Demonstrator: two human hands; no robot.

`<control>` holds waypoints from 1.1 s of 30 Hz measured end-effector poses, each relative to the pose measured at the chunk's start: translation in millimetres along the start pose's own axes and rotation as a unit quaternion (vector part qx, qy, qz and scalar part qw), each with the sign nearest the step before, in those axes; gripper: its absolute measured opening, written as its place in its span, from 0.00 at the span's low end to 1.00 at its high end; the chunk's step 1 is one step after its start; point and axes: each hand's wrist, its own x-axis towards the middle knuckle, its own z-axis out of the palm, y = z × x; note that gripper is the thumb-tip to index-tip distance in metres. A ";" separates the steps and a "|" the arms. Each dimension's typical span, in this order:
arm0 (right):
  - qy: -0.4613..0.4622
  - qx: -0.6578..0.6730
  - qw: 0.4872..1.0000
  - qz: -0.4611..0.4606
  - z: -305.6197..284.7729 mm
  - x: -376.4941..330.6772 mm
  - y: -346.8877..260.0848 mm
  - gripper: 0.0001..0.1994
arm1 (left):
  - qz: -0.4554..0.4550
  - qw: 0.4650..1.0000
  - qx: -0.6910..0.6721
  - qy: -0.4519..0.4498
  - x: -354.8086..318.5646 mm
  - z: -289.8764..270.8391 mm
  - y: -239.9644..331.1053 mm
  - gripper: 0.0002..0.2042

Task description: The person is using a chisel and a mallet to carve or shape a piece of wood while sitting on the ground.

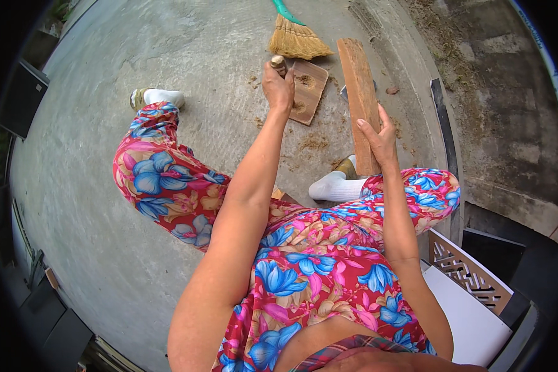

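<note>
My left hand (278, 88) is closed around a short handle (279, 62) with a pale rounded end pointing up; the rest of that tool is hidden. Just beside that hand a flat wooden board (310, 93) lies on the concrete, with shavings or dust on it. My right hand (381, 135) grips the lower right edge of a long, rough brown wooden plank (358, 102), thumb on its face. The plank stands tilted between my legs, right of the board. Behind it a small grey thing (344, 92) peeks out, mostly covered.
A straw broom (296, 38) with a green handle touches the area above the board. Wood shavings (314, 142) are scattered on the concrete floor (93, 186). At right, a cut-out panel (468, 273) and a white sheet (468, 322) lean near a low wall (508, 155).
</note>
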 end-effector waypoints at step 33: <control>0.008 -0.005 1.000 -0.015 12.9 -2.7 24.9 0.39 | 0.053 0.995 0.040 -0.073 -2.3 4.8 0.3 0.17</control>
